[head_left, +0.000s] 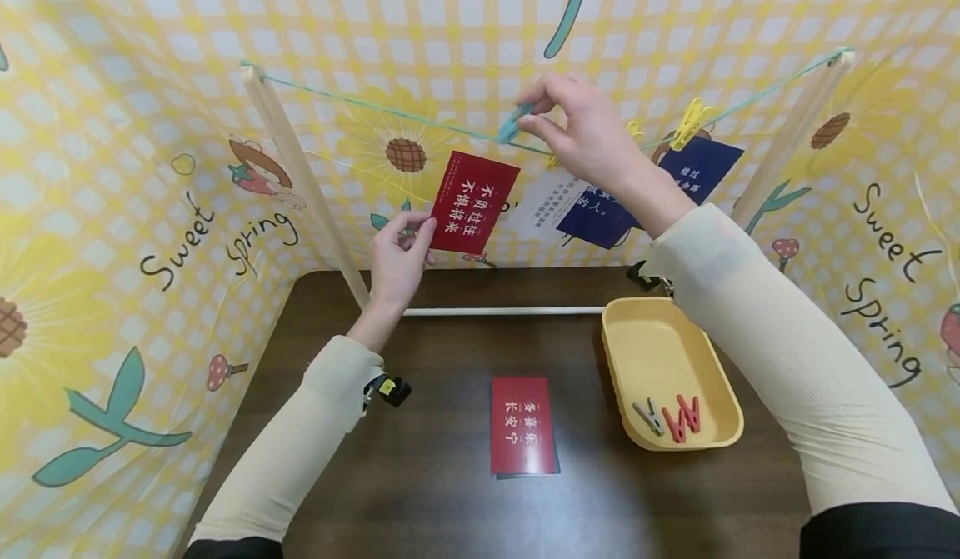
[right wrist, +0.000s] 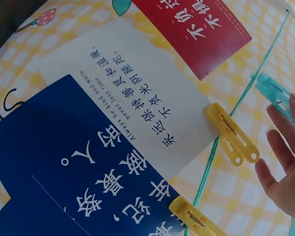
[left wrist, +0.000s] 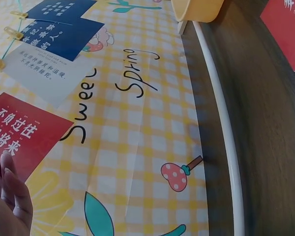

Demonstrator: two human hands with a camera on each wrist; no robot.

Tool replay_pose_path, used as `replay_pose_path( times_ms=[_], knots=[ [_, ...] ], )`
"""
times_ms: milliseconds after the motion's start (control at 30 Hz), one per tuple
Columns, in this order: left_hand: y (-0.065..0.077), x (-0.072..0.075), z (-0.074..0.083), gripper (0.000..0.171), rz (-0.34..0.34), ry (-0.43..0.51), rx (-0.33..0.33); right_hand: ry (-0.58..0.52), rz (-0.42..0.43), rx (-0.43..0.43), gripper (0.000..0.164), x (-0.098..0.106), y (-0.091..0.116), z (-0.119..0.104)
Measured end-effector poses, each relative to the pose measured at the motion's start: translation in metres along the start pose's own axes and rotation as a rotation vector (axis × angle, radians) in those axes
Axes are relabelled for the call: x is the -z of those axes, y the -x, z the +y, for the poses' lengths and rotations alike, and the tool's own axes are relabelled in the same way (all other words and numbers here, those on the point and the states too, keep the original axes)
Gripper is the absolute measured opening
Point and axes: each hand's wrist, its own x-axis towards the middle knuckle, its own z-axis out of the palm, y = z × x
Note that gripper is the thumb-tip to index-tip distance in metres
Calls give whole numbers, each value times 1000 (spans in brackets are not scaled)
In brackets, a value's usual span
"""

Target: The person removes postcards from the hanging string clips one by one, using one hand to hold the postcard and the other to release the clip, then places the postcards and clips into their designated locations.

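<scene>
My left hand [head_left: 399,261] pinches a red card [head_left: 474,201] with white Chinese lettering by its lower left edge, just below the green string [head_left: 390,111]. Between the thumb and fingers of my right hand [head_left: 592,130] is a blue clothespin [head_left: 513,124], its tip right at the string. In the right wrist view the red card's corner lies a little apart from the string, close to the blue clothespin [right wrist: 275,96]. A white card [right wrist: 132,98] and two dark blue cards [left wrist: 59,37] hang beside it from yellow clothespins [right wrist: 231,132].
Two wooden posts [head_left: 300,176] carry the string, joined low down by a white bar [head_left: 510,311]. A small stack of cards with a red card [head_left: 521,426] on top lies on the dark table [head_left: 420,459]. The yellow basket [head_left: 667,334] at right holds several clothespins [head_left: 678,419].
</scene>
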Motion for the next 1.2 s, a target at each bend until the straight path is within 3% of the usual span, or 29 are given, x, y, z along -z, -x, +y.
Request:
replay_pose_path(
  times_ms=[300, 600, 767, 967, 1200],
  knots=[
    [10, 4, -3, 22, 25, 20, 32, -31, 75, 39, 21, 8, 16, -2],
    [28, 5, 0, 24, -25, 62, 18, 47, 95, 92, 20, 19, 45, 4],
    [41, 0, 1, 23, -59, 68, 71, 64, 98, 106, 19, 18, 63, 11],
    [54, -9, 3, 19, -88, 170, 133, 59, 116, 129, 23, 14, 88, 21],
    [69, -14, 10, 15, -114, 246, 259, 77, 99, 98, 25, 7, 115, 32]
  ],
)
